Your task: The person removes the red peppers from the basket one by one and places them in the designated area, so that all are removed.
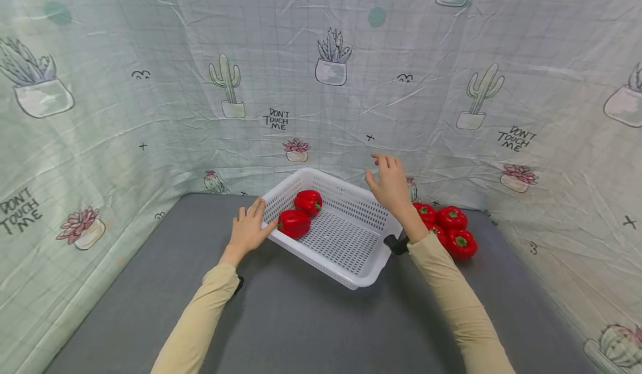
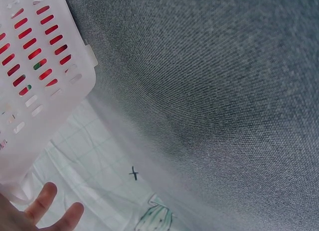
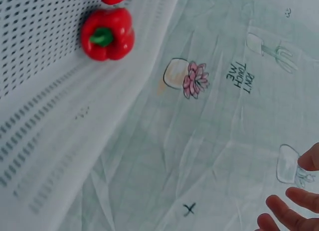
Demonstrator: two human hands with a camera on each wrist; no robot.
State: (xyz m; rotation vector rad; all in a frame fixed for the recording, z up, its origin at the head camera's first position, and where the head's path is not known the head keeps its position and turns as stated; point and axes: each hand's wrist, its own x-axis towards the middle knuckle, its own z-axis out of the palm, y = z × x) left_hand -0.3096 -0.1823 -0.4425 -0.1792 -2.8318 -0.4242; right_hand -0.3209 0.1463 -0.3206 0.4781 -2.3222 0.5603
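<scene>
Left hand: we see it (image 1: pixel 247 233) at the left corner of the white basket, fingers spread and fairly straight, touching the rim rather than wrapped around it.
White basket: it (image 1: pixel 346 237) sits on the grey table (image 1: pixel 311 324) at a slant, between our two hands, its left corner under the left fingers.
Nearer red pepper: it (image 1: pixel 295 224) lies inside the basket at the left end, just beside our left thumb, with the basket's near wall between them.
Farther red pepper: it (image 1: pixel 307 201) lies just behind the nearer one, also inside, to the right of our left hand.
Right hand: we have it (image 1: pixel 390 184) raised over the basket's far right side, fingers loosely bent and apart, holding nothing; both peppers inside are well to its left.
Outside peppers: a cluster of red ones (image 1: pixel 452 218) rests on the table to the right of the basket, partly hidden behind our right forearm.
Backdrop: a pale cloth (image 1: pixel 180 84) printed with potted cacti surrounds us.
</scene>
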